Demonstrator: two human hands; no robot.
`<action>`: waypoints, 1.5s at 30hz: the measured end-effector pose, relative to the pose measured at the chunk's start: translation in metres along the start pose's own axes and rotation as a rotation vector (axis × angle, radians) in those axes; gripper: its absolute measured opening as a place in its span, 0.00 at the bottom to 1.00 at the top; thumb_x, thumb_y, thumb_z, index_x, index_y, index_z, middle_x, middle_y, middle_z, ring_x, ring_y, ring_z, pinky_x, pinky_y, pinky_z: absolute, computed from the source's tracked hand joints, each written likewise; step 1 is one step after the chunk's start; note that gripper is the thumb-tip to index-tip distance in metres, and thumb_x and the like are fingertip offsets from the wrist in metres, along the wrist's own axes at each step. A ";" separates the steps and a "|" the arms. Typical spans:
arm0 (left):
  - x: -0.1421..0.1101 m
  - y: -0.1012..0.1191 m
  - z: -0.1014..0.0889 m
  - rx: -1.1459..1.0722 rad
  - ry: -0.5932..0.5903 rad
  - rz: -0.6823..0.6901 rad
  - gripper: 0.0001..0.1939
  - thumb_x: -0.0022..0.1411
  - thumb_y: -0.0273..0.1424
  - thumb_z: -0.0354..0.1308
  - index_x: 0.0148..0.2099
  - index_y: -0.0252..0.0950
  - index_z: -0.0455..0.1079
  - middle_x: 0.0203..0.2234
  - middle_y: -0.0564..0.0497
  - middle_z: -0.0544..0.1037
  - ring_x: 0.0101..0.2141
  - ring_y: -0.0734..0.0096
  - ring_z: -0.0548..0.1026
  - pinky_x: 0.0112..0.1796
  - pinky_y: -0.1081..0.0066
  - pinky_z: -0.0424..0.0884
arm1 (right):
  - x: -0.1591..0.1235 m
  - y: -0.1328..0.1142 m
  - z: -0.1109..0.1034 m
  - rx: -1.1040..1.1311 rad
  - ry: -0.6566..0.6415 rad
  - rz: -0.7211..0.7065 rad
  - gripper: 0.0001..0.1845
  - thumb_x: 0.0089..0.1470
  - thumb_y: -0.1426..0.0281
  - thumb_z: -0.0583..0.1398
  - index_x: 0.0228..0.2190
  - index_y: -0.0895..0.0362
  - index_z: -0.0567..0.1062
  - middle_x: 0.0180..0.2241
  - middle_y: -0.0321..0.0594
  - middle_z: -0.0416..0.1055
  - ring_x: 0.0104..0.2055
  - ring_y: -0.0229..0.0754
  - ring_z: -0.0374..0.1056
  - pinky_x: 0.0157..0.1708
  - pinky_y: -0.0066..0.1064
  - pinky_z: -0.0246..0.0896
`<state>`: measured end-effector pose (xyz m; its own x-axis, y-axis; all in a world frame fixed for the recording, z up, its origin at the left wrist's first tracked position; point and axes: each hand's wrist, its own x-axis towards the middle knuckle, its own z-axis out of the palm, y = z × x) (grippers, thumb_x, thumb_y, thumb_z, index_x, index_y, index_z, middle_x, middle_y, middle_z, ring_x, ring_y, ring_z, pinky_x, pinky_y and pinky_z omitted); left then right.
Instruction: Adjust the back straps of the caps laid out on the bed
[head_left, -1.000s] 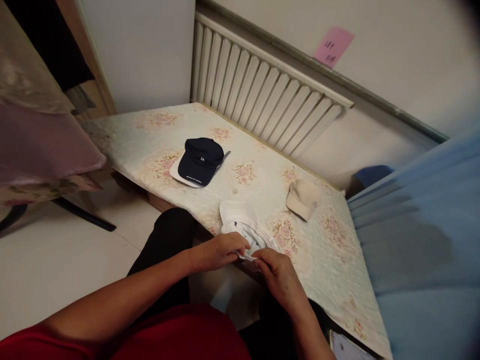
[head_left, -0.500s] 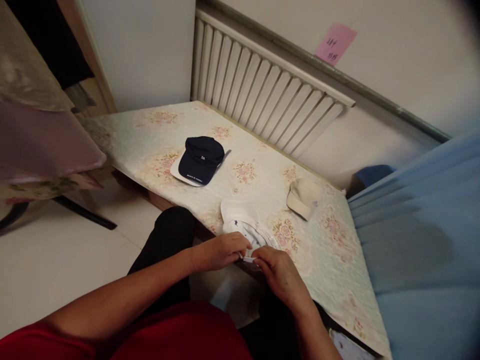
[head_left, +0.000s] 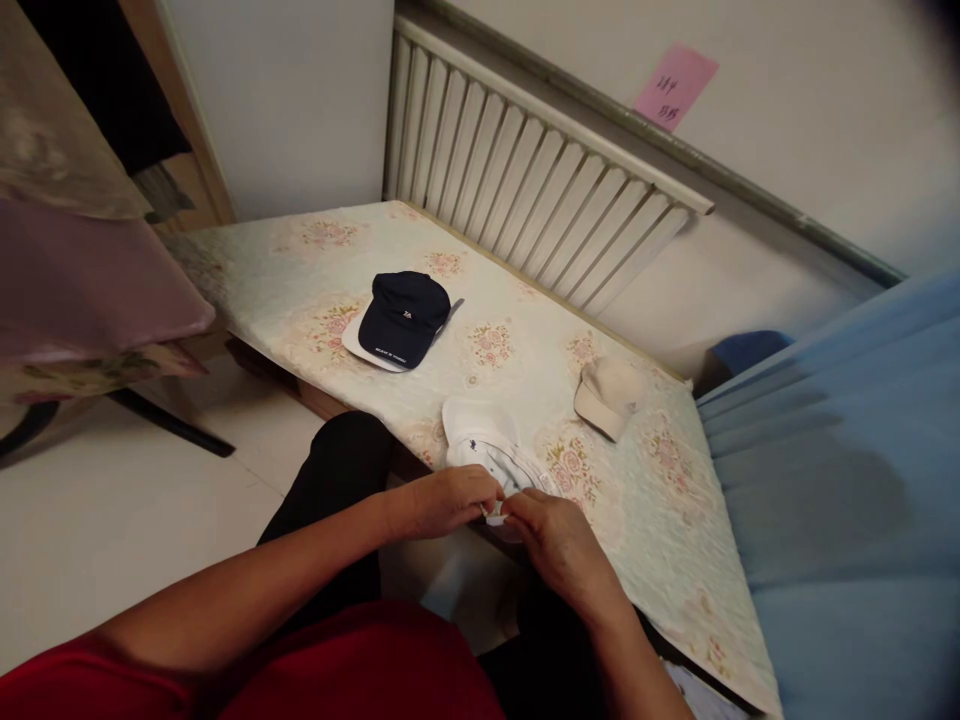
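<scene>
A white baseball cap (head_left: 480, 425) lies at the near edge of the bed, its brim pointing away from me and its inside partly showing. My left hand (head_left: 454, 500) pinches one side of the cap's back strap. From the other side, my right hand (head_left: 547, 530) grips the strap (head_left: 496, 519) between thumb and fingers. The fingertips of both hands nearly meet, and they hide the strap's fastening. Farther off to the left, a navy cap (head_left: 405, 315) rests on top of another cap with a white brim (head_left: 356, 348). A beige cap (head_left: 609, 395) sits to the right.
The caps are on a bed with a floral cover (head_left: 525, 370). Behind it stands a white radiator (head_left: 517, 160) against the wall. A blue curtain (head_left: 840, 480) hangs at the right. At the left is a cloth-draped chair (head_left: 90, 290).
My right hand has shifted slightly left, closer to my left hand, and the strap between them looks more bent. The other caps stay where they were.
</scene>
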<state>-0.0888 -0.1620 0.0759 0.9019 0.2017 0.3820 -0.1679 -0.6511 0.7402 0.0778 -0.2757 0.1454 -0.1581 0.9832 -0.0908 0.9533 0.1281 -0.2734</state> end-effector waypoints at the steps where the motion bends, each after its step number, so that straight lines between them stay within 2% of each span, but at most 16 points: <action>1: 0.000 0.000 0.000 0.002 -0.004 -0.001 0.08 0.61 0.20 0.46 0.36 0.36 0.64 0.39 0.48 0.73 0.42 0.70 0.68 0.45 0.70 0.64 | 0.001 -0.001 -0.001 -0.035 -0.003 -0.004 0.10 0.61 0.70 0.52 0.30 0.53 0.72 0.28 0.35 0.69 0.29 0.36 0.64 0.29 0.27 0.47; 8: 0.004 0.000 0.000 0.042 -0.037 -0.027 0.08 0.64 0.24 0.45 0.35 0.35 0.64 0.31 0.50 0.69 0.35 0.71 0.66 0.40 0.72 0.63 | 0.005 -0.004 -0.003 -0.211 -0.029 -0.026 0.10 0.60 0.73 0.52 0.34 0.52 0.73 0.28 0.37 0.70 0.28 0.37 0.64 0.27 0.30 0.42; 15: 0.009 -0.001 0.001 0.086 -0.049 -0.063 0.08 0.65 0.27 0.46 0.35 0.35 0.66 0.31 0.50 0.69 0.34 0.71 0.67 0.39 0.73 0.63 | 0.005 -0.006 -0.004 -0.182 -0.024 -0.003 0.10 0.60 0.74 0.51 0.32 0.53 0.71 0.29 0.37 0.72 0.30 0.38 0.66 0.28 0.30 0.44; 22: 0.011 -0.002 0.001 0.106 -0.046 -0.119 0.09 0.65 0.27 0.46 0.38 0.34 0.68 0.32 0.48 0.72 0.35 0.70 0.69 0.39 0.73 0.64 | 0.004 0.002 -0.001 -0.022 -0.029 0.059 0.09 0.58 0.72 0.53 0.27 0.54 0.70 0.28 0.36 0.73 0.31 0.38 0.67 0.31 0.27 0.48; 30: 0.012 -0.005 0.005 -0.027 0.000 -0.145 0.08 0.61 0.24 0.49 0.37 0.35 0.70 0.30 0.51 0.74 0.33 0.74 0.71 0.39 0.76 0.63 | 0.009 0.015 0.004 0.224 -0.026 0.107 0.09 0.57 0.71 0.54 0.27 0.54 0.72 0.26 0.33 0.71 0.30 0.36 0.65 0.31 0.26 0.50; 35: 0.013 -0.006 0.006 -0.158 0.055 -0.221 0.08 0.59 0.24 0.51 0.35 0.34 0.71 0.27 0.54 0.74 0.30 0.77 0.70 0.34 0.78 0.63 | 0.010 0.021 0.005 0.391 -0.031 0.134 0.10 0.56 0.70 0.55 0.25 0.54 0.71 0.23 0.31 0.67 0.28 0.35 0.62 0.30 0.26 0.50; 40: 0.015 -0.002 0.005 -0.254 0.143 -0.303 0.04 0.56 0.25 0.54 0.32 0.33 0.70 0.23 0.56 0.72 0.26 0.79 0.68 0.30 0.80 0.61 | 0.013 0.031 0.015 0.666 -0.043 0.200 0.09 0.54 0.68 0.56 0.25 0.55 0.71 0.20 0.29 0.62 0.24 0.33 0.56 0.26 0.25 0.50; 45: 0.018 -0.001 0.004 -0.469 0.120 -0.454 0.04 0.53 0.26 0.54 0.33 0.33 0.69 0.19 0.57 0.70 0.22 0.78 0.69 0.26 0.78 0.63 | 0.014 0.036 0.024 0.785 -0.037 0.228 0.09 0.54 0.66 0.57 0.25 0.56 0.71 0.18 0.28 0.59 0.22 0.32 0.53 0.24 0.25 0.47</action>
<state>-0.0711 -0.1604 0.0799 0.8779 0.4786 0.0144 0.0386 -0.1007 0.9942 0.1042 -0.2606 0.1110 -0.0030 0.9675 -0.2529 0.5074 -0.2165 -0.8341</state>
